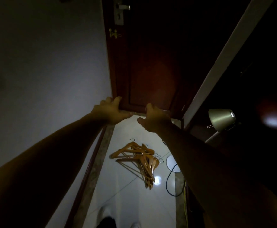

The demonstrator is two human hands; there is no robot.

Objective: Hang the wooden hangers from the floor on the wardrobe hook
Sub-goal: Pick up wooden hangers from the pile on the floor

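Hangers (138,160) lie in a pile on the floor (128,199). Our left hand (110,111) and right hand (156,120) reach out empty, fingers spread. Next, we bend down and grab one.

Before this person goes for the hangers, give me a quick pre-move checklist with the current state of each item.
1. Left hand free: ok, it is open and holds nothing.
2. Right hand free: ok, open and holds nothing.
3. Wooden hangers in view and unobstructed: ok, they lie in a pile on the white floor.
4. Hangers easy to separate: not ok, they overlap with their metal hooks bunched together.
5. Trip hazard: not ok, a dark cable loops just right of the pile.
6. Wardrobe hook located: cannot tell, no hook is visible.
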